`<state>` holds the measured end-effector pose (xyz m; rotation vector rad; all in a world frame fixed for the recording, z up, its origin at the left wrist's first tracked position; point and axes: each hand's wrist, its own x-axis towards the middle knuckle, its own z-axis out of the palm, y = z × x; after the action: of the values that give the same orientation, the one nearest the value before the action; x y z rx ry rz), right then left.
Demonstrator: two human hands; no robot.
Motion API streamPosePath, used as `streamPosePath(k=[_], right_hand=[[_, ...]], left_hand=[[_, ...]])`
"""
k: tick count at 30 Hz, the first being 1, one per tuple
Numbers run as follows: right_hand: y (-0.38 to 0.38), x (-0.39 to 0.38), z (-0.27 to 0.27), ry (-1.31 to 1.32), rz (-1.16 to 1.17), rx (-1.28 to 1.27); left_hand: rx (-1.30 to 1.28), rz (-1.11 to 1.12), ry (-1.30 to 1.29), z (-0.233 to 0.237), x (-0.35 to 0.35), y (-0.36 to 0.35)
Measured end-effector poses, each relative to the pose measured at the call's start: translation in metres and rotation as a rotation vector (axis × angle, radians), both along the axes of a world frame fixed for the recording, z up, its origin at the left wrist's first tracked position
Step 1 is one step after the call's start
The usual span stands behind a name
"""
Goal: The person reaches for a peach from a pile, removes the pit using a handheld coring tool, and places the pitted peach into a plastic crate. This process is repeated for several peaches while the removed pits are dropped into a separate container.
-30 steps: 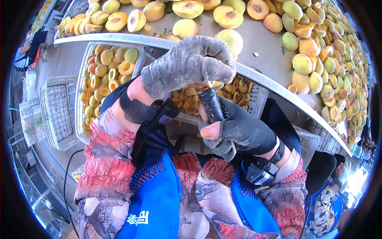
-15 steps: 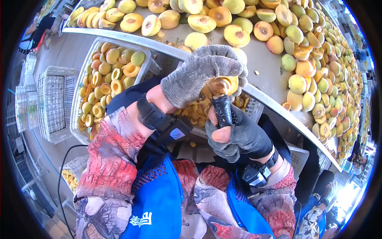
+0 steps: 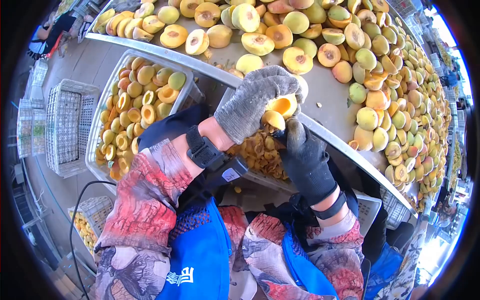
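My left hand (image 3: 257,102), in a light grey knitted glove, is closed around a yellow peach half (image 3: 286,105) with a smooth hollow in its cut face. Against the lower edge of that half sits a scooped-out piece of peach (image 3: 272,119). My right hand (image 3: 306,157), in a dark glove, is wrapped round a black-handled pitting tool (image 3: 278,135) just below the fruit. Most of the tool is hidden by the glove and the piece. Under both hands stands a crate of scooped-out peach scraps (image 3: 260,152).
A metal-edged table (image 3: 345,152) carries a big heap of peach halves (image 3: 415,120) on the right and cut halves along the back. Left of my arm is a white crate (image 3: 92,150) with hollowed halves. Further left stand white crates (image 3: 62,127); a black cable (image 3: 75,220) hangs nearby.
My right hand has turned, back of the glove now upward, and moved up to the fruit. The peach's centre has come loose, exposing a clean hollow. My left hand has shifted slightly down.
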<state>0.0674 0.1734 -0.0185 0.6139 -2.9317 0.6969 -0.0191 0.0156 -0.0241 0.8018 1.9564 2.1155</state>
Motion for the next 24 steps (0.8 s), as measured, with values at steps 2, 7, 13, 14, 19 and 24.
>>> streamPosePath(k=[2,7,13,14,19,24], right_hand=[[0.003,0.003,-0.002,-0.024,-0.080,0.029],[0.009,0.009,0.016,-0.149,-0.119,0.273],[0.002,0.009,0.028,-0.120,-0.096,-0.068],[-0.001,0.008,0.025,-0.072,-0.112,-0.229],[0.022,0.001,-0.018,0.176,0.030,-0.056],[0.039,-0.007,-0.049,0.315,0.159,-0.087]], left_hand=[[-0.057,0.084,0.014,0.003,0.000,0.000],[0.493,0.018,-0.505,0.009,-0.009,-0.003],[0.243,0.129,0.050,-0.004,-0.008,0.008],[0.375,0.057,-0.174,0.007,0.003,0.011],[0.315,0.132,-0.332,0.028,0.012,0.015],[0.475,0.177,0.042,0.044,0.015,-0.082]])
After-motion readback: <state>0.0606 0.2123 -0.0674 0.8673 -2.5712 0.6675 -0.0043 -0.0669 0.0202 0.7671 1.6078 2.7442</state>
